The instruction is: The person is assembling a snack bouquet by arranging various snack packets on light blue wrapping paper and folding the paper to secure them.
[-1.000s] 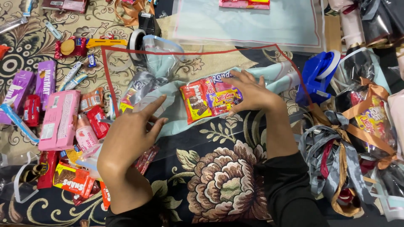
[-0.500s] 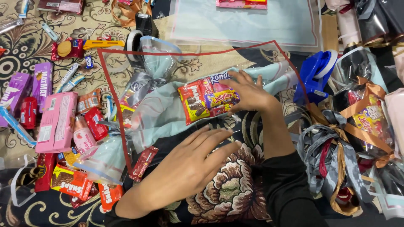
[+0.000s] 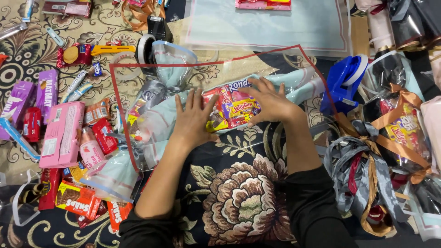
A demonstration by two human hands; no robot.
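A clear red-edged sheet (image 3: 220,69) lies on the floor, a long pale bundle (image 3: 161,119) across it, running lower left to upper right. Snack packets (image 3: 232,108) sit at the bundle's middle. Both hands lie flat and open, gripping nothing: the left hand (image 3: 193,120) on the bundle left of the packets, the right hand (image 3: 268,102) on them.

Left hand: our left hand (image 3: 193,120) lies palm down, fingers (image 3: 189,102) straight and slightly spread, pointing away from us.
Right hand: our right hand (image 3: 268,103) is also flat, palm down, fingers fanned toward the left.
Spacing: both hands sit close together, thumbs nearly meeting.
Forearms: bare, angling inward from our body.
Sleeves: dark, pushed up near the elbows.
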